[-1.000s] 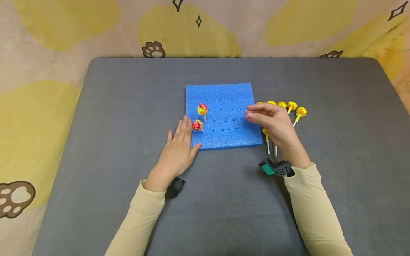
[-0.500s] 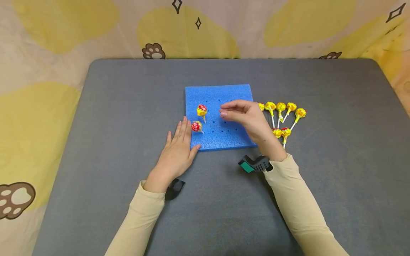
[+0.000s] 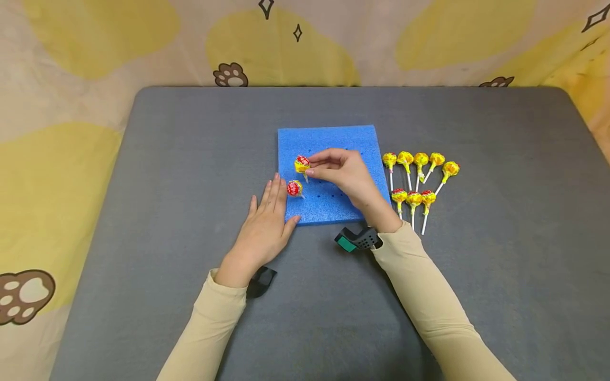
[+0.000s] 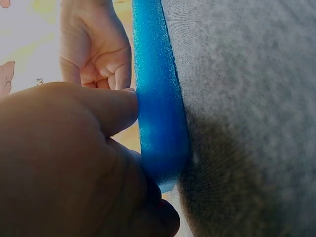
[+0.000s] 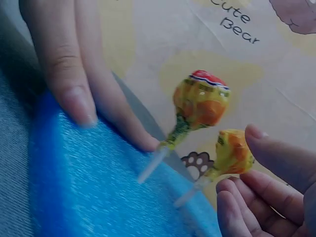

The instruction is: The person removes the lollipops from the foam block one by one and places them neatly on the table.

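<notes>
Two wrapped lollipops stand in a blue foam board (image 3: 329, 212) with rows of holes. My right hand (image 3: 350, 177) has its thumb and fingertips at the yellow-and-red head of the farther lollipop (image 3: 301, 165), pinching its right side. In the right wrist view this lollipop (image 5: 229, 153) sits between thumb and fingers, its stick in the foam. The nearer lollipop (image 3: 294, 188), also tilted, stands just beside the left fingertips. My left hand (image 3: 262, 227) lies with straight fingers along the board's left edge, its thumb (image 4: 118, 106) touching the board's front side.
Right of the board, several yellow lollipops (image 3: 421, 159) lie in two rows on the grey table (image 3: 505, 211), sticks toward me. A patterned cloth (image 3: 371, 42) hangs behind the table. Each wrist wears a black camera (image 3: 362, 239).
My right hand has crossed leftward over the board from its right edge to the farther lollipop, uncovering the lollipops on the table. The left hand has stayed in place.
</notes>
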`<state>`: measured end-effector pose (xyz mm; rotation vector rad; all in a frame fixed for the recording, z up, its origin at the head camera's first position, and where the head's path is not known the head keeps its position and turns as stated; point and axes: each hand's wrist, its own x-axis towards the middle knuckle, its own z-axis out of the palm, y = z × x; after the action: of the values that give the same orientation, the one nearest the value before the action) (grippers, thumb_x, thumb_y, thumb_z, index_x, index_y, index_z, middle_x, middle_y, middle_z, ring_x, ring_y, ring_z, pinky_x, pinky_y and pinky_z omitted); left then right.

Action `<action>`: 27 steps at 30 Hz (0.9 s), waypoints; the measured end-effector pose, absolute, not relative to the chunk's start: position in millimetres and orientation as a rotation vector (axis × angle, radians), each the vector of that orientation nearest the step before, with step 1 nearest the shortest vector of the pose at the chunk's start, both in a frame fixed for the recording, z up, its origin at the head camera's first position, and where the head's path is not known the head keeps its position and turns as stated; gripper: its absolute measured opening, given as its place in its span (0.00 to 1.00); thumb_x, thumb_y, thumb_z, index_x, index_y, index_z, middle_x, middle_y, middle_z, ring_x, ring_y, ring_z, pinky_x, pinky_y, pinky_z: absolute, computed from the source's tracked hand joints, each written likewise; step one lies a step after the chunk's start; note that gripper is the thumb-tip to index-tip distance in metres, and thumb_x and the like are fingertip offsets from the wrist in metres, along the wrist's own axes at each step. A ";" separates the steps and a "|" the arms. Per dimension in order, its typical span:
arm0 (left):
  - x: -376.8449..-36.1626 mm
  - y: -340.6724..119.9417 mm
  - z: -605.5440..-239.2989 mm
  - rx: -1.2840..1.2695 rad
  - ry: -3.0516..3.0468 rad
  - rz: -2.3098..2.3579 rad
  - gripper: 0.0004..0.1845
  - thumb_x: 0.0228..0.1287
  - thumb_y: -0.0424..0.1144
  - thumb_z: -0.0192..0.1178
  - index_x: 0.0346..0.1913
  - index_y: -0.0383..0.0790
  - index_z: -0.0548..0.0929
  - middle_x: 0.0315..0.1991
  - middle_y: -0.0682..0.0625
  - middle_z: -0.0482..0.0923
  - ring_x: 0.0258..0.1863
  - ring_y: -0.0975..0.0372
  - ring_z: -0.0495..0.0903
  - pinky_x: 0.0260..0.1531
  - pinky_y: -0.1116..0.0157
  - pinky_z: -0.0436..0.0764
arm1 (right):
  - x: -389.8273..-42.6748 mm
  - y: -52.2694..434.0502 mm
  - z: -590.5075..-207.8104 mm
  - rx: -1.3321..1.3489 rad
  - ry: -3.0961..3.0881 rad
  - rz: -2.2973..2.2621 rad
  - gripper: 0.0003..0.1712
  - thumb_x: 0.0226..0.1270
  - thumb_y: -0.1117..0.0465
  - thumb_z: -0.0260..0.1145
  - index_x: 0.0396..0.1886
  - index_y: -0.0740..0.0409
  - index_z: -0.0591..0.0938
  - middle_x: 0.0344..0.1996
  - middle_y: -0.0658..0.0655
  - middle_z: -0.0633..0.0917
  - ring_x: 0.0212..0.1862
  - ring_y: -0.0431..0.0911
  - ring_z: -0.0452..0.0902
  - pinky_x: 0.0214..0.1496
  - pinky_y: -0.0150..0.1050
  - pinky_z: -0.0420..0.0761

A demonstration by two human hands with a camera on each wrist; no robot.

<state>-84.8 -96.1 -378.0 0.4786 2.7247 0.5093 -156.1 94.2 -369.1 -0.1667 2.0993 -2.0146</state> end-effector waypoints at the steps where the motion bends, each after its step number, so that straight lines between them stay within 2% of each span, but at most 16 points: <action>1: -84.7 -95.8 -377.8 0.479 2.726 0.509 0.40 0.73 0.51 0.44 0.74 0.34 0.38 0.75 0.43 0.27 0.73 0.53 0.31 0.68 0.46 0.38 | -155.9 93.1 -369.6 -0.159 2.111 -2.014 0.16 0.55 0.72 0.70 0.44 0.73 0.81 0.36 0.61 0.86 0.36 0.42 0.84 0.43 0.35 0.81; 8: -85.0 -95.4 -377.6 0.487 2.731 0.521 0.41 0.72 0.50 0.46 0.74 0.33 0.38 0.75 0.43 0.28 0.73 0.52 0.32 0.67 0.46 0.39 | -155.3 87.2 -378.0 -0.159 2.174 -2.055 0.17 0.55 0.70 0.71 0.45 0.71 0.82 0.37 0.60 0.86 0.36 0.41 0.83 0.41 0.34 0.81; 19: -85.5 -95.8 -378.5 0.480 2.737 0.519 0.40 0.73 0.50 0.44 0.74 0.33 0.38 0.75 0.43 0.28 0.73 0.53 0.32 0.68 0.46 0.38 | -154.7 87.1 -383.4 -0.155 2.106 -2.157 0.17 0.56 0.71 0.69 0.46 0.73 0.81 0.38 0.57 0.85 0.39 0.42 0.82 0.45 0.37 0.81; 27: -84.7 -95.5 -377.3 0.484 2.735 0.521 0.40 0.73 0.50 0.45 0.74 0.33 0.38 0.75 0.42 0.28 0.73 0.53 0.31 0.68 0.47 0.38 | -154.7 89.7 -386.1 -0.157 2.012 -2.238 0.16 0.56 0.74 0.68 0.45 0.76 0.80 0.35 0.53 0.85 0.38 0.42 0.82 0.44 0.36 0.81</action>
<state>-84.7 -95.5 -377.3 0.4840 2.7346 0.5214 -154.7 89.7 -386.1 -0.1574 2.0124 -2.2385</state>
